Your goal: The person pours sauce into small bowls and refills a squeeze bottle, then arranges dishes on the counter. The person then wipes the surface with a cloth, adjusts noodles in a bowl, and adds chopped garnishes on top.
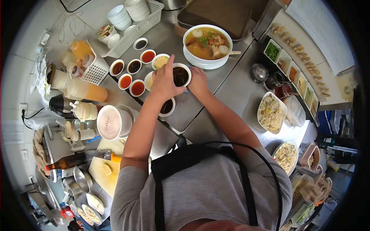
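Observation:
Between my two hands is a small white bowl of dark sauce (180, 76). My left hand (165, 82) grips its left side, thumb at the near rim and index finger stretched forward. Bent fingers of my right hand (198, 81) press on the right side of the same bowl. A sliver of something blue shows below the bowl, too small to name. Partly under my left wrist stands another dark sauce cup (167, 107). Around my left hand sit cups of red sauce (137, 88), yellow sauce (160, 61) and brown sauce (134, 66).
A large noodle soup bowl (207, 42) on a white plate stands beyond my hands. At right are a garnish tray (284, 61), a glass jar (258, 72) and a fried rice container (271, 112). A lidded tub (109, 122), sauce bottles and a white basket (96, 69) crowd the left.

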The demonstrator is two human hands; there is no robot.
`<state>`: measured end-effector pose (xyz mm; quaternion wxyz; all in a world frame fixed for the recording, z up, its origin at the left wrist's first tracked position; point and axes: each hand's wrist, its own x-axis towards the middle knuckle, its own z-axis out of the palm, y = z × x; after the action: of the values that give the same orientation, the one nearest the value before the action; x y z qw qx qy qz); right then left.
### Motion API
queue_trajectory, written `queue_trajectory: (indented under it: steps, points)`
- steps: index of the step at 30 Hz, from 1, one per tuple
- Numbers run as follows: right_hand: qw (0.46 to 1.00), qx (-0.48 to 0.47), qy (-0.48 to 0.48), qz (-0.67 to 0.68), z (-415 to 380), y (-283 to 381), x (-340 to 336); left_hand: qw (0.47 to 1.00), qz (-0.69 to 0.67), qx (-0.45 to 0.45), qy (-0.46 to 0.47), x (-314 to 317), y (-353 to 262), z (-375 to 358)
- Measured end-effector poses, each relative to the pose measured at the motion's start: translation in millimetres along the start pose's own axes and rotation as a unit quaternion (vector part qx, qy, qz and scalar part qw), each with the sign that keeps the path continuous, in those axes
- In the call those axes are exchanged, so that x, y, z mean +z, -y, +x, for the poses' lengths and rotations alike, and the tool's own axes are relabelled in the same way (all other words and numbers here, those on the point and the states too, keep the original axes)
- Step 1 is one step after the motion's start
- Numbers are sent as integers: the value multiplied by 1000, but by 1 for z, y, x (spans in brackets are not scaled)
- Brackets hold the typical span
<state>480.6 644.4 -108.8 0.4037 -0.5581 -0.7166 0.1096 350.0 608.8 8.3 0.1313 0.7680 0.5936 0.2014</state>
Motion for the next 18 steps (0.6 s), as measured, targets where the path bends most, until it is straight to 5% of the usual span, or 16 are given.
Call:
queue_trajectory:
  steps: [7,18]
  points:
    - [976,22,165,-141,19,29,19,999,-8,-31,-25,-42,-1,11]
    - [953,-142,250,-95,9,30,12,998,-32,-40,-36,-34,19,9]
